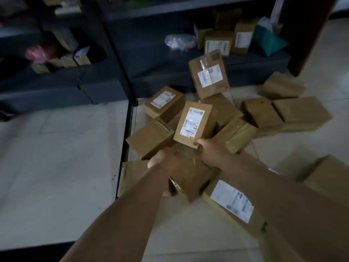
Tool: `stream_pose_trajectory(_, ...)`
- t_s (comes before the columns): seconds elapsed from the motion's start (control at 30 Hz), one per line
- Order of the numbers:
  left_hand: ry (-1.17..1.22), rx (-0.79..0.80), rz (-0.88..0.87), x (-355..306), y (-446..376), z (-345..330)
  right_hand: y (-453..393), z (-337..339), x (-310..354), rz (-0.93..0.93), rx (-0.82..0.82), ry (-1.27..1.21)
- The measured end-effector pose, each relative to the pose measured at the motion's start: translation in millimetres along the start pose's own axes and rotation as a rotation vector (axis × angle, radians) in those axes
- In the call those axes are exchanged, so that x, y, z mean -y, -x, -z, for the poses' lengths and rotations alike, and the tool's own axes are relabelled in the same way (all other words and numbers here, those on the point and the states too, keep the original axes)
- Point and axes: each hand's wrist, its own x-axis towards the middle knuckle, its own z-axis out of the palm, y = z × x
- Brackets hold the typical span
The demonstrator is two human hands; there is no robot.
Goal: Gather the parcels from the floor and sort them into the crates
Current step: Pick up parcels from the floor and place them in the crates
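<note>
Head view: right hand [209, 151] pinches the lower edge of a rectangular matte cardboard parcel [194, 124] with a white printed label, raised over heaped boxes [264, 114] on pale floor tiles [56, 157]. Left hand [164, 160] curls round a tape-glossed brown box [190, 178] just below.

The parcels are plain brown cardboard throughout. The upright box [195, 124] at the centre of the pile carries a white shipping label [192, 121] printed with black text, a barcode and a small yellow mark at its lower corner. At one o'clock from it, a taped parcel [208, 74] shows glossy clear tape over a white label. At five o'clock, a flat parcel [234, 205] has yellowish tape along its edges and a white label with grey-black print. The floor tiles [56, 167] are pale grey-beige. The shelving [117, 53] behind is dark, perhaps charcoal or black. On it sit a teal bag [268, 41] and something pink [36, 52], too blurred to name.
</note>
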Motion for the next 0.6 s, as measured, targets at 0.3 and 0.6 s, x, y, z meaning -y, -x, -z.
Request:
stream_pose_trajectory(0.3, 0.233, 0.033, 0.109, 25, -33, -80, -27, -74, -28, -0.069, -0.03, -0.079)
stream_pose_trajectory(0.6, 0.461, -0.22, 0.018, 18, -19, -73, -5, -89, -46, -0.063, -0.327, -0.392)
